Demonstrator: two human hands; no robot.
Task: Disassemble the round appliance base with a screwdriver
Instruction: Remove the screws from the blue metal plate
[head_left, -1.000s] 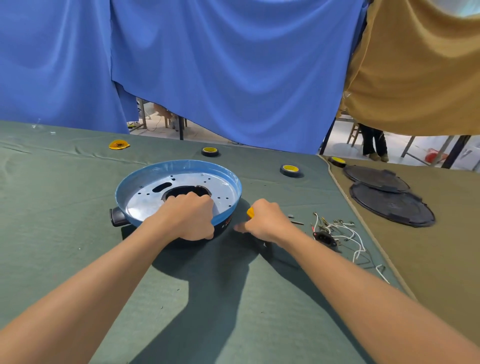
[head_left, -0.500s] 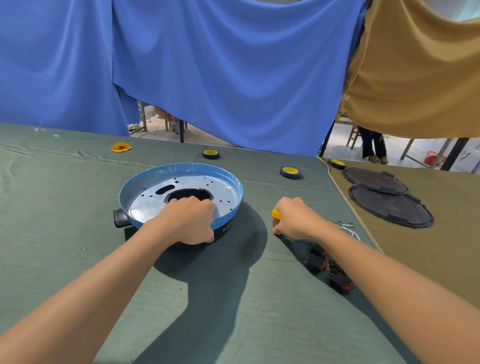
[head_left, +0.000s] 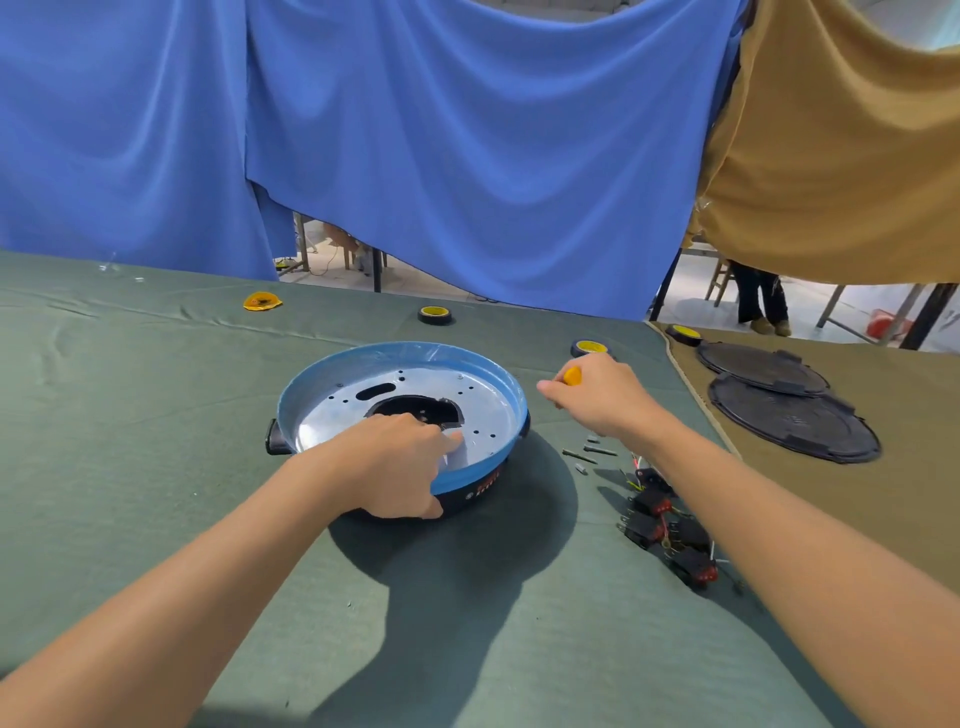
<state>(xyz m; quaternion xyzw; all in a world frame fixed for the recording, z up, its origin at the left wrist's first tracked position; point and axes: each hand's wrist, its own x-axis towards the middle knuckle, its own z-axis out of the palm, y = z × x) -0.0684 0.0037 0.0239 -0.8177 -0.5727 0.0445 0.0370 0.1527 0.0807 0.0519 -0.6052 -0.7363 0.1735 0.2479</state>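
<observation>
Left hand (head_left: 395, 467) clamps the near rim of the round base (head_left: 400, 415), likely steadying it mid-cloth; right hand (head_left: 597, 400), just right of the base, grasps the yellow-handled screwdriver (head_left: 572, 375), screws (head_left: 589, 453) lying nearby.

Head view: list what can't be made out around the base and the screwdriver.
- Screwdriver: only the yellow handle end shows; the right hand hides shaft and tip.
- Near rim of the round appliance base: covered by the left hand.
- Printing on the base's dark side wall: too small to read.
- Loose screws on the green cloth: too small to tell head type.
</observation>
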